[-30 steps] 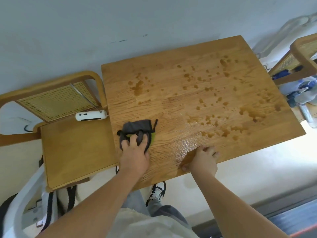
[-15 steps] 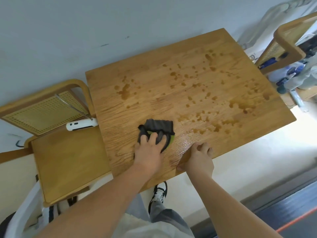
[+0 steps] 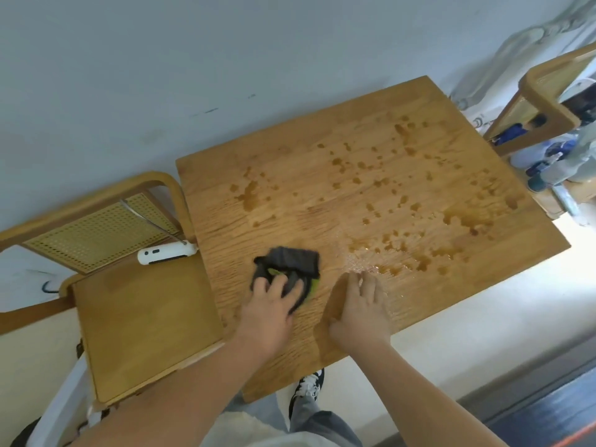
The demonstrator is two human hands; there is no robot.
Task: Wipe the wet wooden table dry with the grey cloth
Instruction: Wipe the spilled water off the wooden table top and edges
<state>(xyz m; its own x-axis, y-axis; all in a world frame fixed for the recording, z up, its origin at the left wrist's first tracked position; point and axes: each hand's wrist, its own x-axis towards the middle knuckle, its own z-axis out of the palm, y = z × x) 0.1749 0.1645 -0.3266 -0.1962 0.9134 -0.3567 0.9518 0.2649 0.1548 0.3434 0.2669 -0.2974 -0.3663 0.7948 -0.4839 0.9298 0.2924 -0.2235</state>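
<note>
Your wooden table (image 3: 371, 195) fills the middle of the view, one edge against the pale wall (image 3: 225, 59). Dark water drops and small puddles (image 3: 464, 217) are scattered over its far and right parts, with a glossy wet sheen (image 3: 361, 262) near the front edge just ahead of your right hand. The strip nearest the left edge looks mostly free of drops.

To the left, a wooden chair (image 3: 138, 321) with a cane back stands just beside the table, its seat lower than the tabletop. A second chair (image 3: 545, 98) of the same kind stands past the far right corner, with blue and pale items, too blurred to name, below it.

Your left hand (image 3: 267, 314) presses down on the grey cloth (image 3: 290, 266), fingers spread over its near half; the grip is a flat press, not a closed fist. The cloth lies bunched on the front-left part of the table, a green patch showing under it at your fingertips.

Your right hand (image 3: 361, 311) rests flat and open on the table just right of the cloth, holding nothing.

A white handheld device (image 3: 166, 252) lies on the left chair's seat by the backrest. One black-and-white shoe (image 3: 308, 387) shows below the table's front edge.
</note>
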